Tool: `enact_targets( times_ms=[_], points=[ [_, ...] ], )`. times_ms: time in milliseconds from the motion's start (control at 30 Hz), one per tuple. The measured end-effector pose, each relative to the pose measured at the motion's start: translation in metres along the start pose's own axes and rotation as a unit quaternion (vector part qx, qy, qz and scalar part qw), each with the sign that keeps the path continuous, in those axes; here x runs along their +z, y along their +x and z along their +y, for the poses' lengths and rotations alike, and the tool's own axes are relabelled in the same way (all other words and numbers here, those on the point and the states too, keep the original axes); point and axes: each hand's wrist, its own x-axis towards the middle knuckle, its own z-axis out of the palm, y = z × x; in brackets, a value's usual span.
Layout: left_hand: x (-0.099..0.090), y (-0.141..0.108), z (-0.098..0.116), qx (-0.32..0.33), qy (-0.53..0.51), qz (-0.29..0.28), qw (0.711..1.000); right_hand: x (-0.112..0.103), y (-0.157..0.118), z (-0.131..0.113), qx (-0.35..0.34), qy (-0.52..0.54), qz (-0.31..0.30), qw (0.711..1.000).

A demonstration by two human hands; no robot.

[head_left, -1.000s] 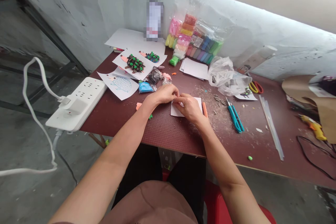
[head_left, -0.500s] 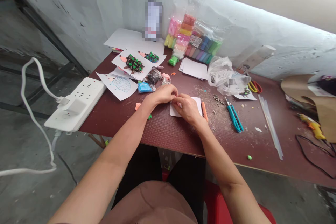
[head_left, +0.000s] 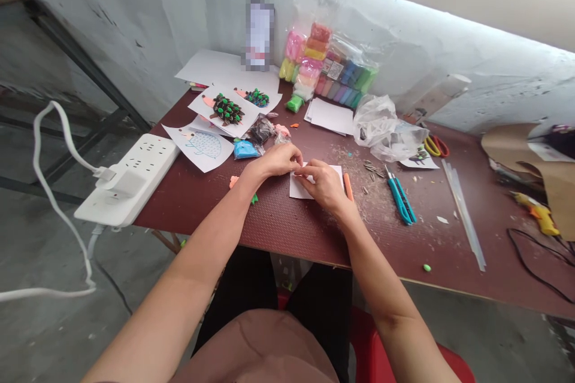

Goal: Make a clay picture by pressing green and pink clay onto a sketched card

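My left hand is closed, its fingertips pinched at the upper left corner of a small white paper sheet. Over that same sheet, my right hand has its thumb and fingers drawn together, almost meeting the left fingertips. Whatever lies between the fingers is too small and hidden to name. An orange stick-shaped piece rests along the paper's right edge. Beside my left forearm are a peach clay lump and a bit of green clay, both partly covered by the arm.
Hedgehog pictures and a blue clay packet lie left. Bagged coloured clay leans on the wall. Rightward are seeds, a teal utility knife, scissors, glue sticks and a glue gun. A power strip overhangs the left edge.
The view has shifted slightly. My right fingers have lifted and spread a little from the paper; my left hand stays nearly in place.
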Motion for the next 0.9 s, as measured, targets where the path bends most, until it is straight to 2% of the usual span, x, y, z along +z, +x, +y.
enact_targets(
  times_ms=[300, 567, 667, 833, 900],
  points=[
    [-0.002, -0.001, 0.002, -0.008, 0.003, -0.003, 1.0, 0.002, -0.003, 0.0, -0.059, -0.068, 0.002, 0.996],
    [-0.001, -0.002, 0.002, -0.006, 0.005, 0.005, 1.0, -0.001, -0.007, -0.007, -0.097, -0.187, -0.033, 0.977],
    [-0.001, -0.002, 0.002, -0.006, 0.006, 0.004, 1.0, -0.001, -0.009, -0.009, -0.101, -0.187, -0.014, 0.977],
    [-0.001, -0.002, 0.001, 0.002, 0.005, 0.007, 1.0, -0.001, -0.01, -0.009, -0.108, -0.165, -0.036, 0.98],
    [-0.001, -0.002, 0.001, 0.002, 0.001, 0.004, 1.0, -0.002, -0.012, -0.008, -0.098, -0.167, -0.02, 0.981]
  ],
)
